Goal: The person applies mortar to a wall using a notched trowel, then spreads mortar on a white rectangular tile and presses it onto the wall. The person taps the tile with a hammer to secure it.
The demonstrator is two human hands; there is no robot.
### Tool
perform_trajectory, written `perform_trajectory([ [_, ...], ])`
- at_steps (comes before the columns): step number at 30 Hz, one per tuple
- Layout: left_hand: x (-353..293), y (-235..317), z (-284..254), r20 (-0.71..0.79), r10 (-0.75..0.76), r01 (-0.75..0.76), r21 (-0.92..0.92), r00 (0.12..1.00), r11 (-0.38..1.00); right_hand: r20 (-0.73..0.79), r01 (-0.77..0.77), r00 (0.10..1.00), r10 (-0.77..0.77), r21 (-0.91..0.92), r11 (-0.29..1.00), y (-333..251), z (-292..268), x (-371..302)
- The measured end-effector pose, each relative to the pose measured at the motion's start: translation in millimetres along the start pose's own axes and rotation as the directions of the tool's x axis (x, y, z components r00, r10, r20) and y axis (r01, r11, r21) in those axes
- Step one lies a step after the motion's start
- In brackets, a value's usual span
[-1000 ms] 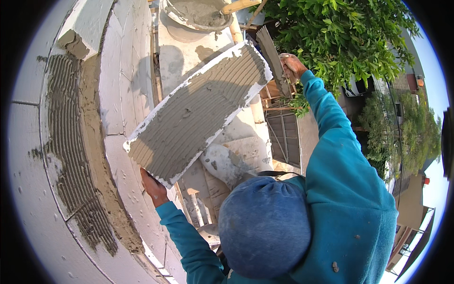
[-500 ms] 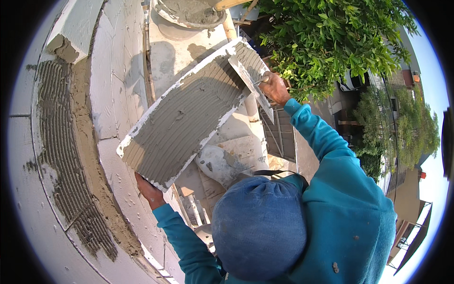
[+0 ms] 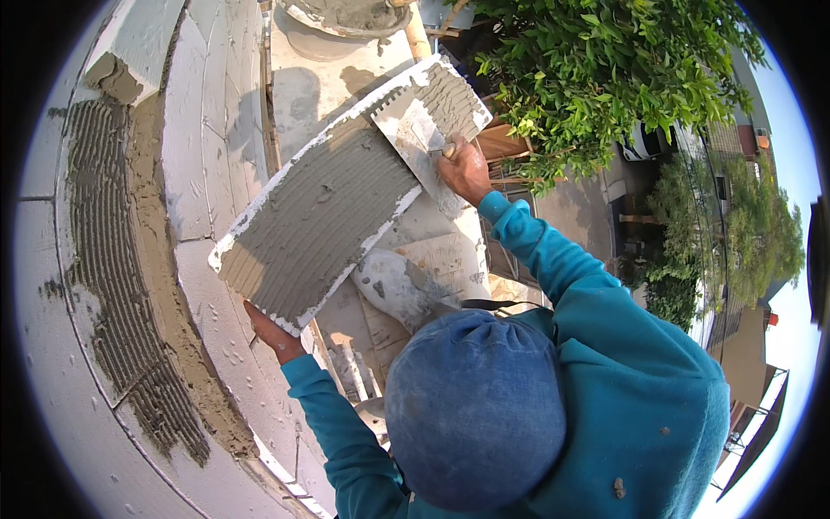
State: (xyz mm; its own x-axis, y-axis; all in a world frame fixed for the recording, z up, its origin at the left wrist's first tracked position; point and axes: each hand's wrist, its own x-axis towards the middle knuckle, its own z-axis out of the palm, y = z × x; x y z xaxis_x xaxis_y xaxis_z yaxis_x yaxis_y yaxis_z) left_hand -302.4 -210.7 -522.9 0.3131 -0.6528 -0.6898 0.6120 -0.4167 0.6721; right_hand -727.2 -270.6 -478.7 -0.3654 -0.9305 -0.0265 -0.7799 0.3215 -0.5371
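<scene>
A long white block (image 3: 220, 251) lies aslant in front of me, its upper face spread with grey mortar in combed ridges. My left hand (image 3: 275, 336) grips its lower left end, with the fingers hidden beneath. Near the far right end, my right hand (image 3: 465, 173) is closed round the handle of a notched trowel (image 3: 402, 130). The trowel's blade lies across the mortar, teeth at its upper left edge. Beyond the blade, the mortar (image 3: 445, 93) looks rougher and lumpier.
To the left runs a white block wall (image 3: 194, 203) with a combed mortar patch (image 3: 108, 251). A mortar-caked bucket (image 3: 320, 39) stands at the top. A pale plank surface (image 3: 432, 251) lies under the block. A leafy tree (image 3: 605, 78) grows close on the right. Street ground shows below.
My right hand has moved left with the trowel, whose blade has turned from nearly edge-on to showing its broad face. The block has shifted slightly up; my left hand keeps its hold.
</scene>
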Motion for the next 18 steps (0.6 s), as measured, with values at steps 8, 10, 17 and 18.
perform_trajectory([
  [8,9,-4,-6,0.003,0.028,-0.028,0.021,1.000,0.999,0.226,0.014,0.974,0.001,-0.062,0.998,9,-38,-122],
  [10,9,-5,-9,0.021,0.005,-0.005,-0.001,1.000,1.000,0.104,0.075,0.992,-0.072,-0.022,0.997,34,-45,-98],
  [17,13,-9,-11,0.017,0.028,-0.027,-0.017,0.999,0.999,0.140,0.213,0.969,-0.206,-0.039,0.976,93,-49,121],
  [18,12,-9,-10,0.016,0.027,-0.026,-0.023,1.000,0.999,0.158,0.361,0.929,-0.334,-0.195,0.912,81,-47,133],
])
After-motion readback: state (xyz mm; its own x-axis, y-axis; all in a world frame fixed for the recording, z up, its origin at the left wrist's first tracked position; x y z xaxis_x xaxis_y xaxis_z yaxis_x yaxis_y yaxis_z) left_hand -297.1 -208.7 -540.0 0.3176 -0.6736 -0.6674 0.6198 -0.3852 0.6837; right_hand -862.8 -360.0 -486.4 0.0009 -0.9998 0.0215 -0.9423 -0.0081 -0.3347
